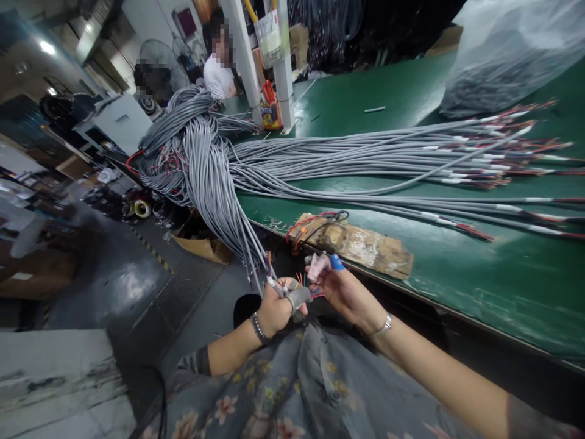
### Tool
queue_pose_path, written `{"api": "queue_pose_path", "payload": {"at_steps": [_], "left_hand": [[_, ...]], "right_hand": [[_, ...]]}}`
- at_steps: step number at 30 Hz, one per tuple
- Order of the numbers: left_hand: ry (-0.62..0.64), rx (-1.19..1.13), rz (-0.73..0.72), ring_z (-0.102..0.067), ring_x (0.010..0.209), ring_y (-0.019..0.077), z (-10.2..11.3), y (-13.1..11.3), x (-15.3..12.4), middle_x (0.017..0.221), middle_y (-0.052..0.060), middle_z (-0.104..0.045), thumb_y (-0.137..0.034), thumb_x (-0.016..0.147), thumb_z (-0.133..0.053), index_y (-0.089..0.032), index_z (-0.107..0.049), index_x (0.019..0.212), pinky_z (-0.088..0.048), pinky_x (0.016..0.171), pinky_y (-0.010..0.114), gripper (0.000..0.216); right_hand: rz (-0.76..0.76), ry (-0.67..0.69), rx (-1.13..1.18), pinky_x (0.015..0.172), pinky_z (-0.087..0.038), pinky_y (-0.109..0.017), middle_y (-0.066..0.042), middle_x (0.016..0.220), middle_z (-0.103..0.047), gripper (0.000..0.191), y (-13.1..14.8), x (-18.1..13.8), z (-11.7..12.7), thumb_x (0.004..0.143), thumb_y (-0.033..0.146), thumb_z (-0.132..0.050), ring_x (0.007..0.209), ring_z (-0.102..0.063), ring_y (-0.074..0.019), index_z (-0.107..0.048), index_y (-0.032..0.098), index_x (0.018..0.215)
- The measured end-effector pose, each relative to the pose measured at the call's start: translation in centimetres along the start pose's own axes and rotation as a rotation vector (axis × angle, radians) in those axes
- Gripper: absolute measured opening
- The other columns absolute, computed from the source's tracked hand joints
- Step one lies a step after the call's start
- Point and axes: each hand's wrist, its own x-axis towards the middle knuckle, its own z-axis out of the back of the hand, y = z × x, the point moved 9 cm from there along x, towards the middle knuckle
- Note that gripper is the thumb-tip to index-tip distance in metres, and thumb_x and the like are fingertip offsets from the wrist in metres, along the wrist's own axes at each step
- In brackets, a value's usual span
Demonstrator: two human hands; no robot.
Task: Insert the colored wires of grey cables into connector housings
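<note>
My left hand (pixel 280 305) is closed around the end of a grey cable (pixel 256 268) that hangs down from the bench; thin coloured wires stick out of the cable end past a grey finger cot on my thumb. My right hand (pixel 340 286) pinches those coloured wire ends (pixel 302 279), with a white cot and a blue cot on its fingertips. Both hands sit just above my lap, close to the bench edge. A large bundle of grey cables (pixel 205 152) drapes over the bench's left end.
The green bench (pixel 457 268) carries long grey cables (pixel 388 152) with red and white ends. A worn cardboard pad (pixel 365 244) lies at its near edge. A plastic bag (pixel 503 55) sits far right. Two people sit at the far end. A cardboard box (pixel 201 244) stands on the floor.
</note>
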Motion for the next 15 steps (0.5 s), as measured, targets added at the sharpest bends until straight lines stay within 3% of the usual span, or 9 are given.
{"api": "queue_pose_path", "payload": {"at_steps": [3, 9, 15], "left_hand": [[-0.002, -0.019, -0.026, -0.046, 0.042, 0.0096, 0.2, -0.6, -0.5, 0.043, 0.002, -0.055, -0.050, 0.072, -0.065, -0.016, -0.056, 0.047, -0.035, 0.046, 0.023, 0.043], [-0.088, -0.088, -0.015, -0.044, 0.042, 0.0089, 1.1, 0.9, -0.2, 0.044, 0.001, -0.055, -0.050, 0.074, -0.065, -0.016, -0.059, 0.049, -0.033, 0.046, 0.022, 0.042], [-0.087, -0.129, -0.007, -0.040, 0.039, 0.0081, 0.5, 1.8, 0.7, 0.041, 0.000, -0.051, -0.045, 0.076, -0.064, -0.016, -0.059, 0.050, -0.029, 0.044, 0.023, 0.040]], "right_hand": [[-0.056, 0.045, -0.003, 0.054, -0.047, -0.026, -0.002, 0.069, -0.067, 0.045, 0.0, -0.3, -0.8, 0.061, 0.063, -0.075, 0.058, -0.057, -0.0136, -0.070, 0.021, 0.075], [0.010, -0.030, -0.126, 0.054, -0.047, -0.024, 0.002, 0.062, -0.061, 0.038, 0.9, -0.3, -0.6, 0.059, 0.052, -0.082, 0.054, -0.052, -0.0103, -0.068, 0.019, 0.071], [0.141, -0.030, -0.237, 0.060, -0.047, -0.030, -0.001, 0.061, -0.062, 0.050, 1.0, -0.2, 0.3, 0.066, 0.071, -0.066, 0.058, -0.053, -0.0153, -0.069, 0.021, 0.071]]}}
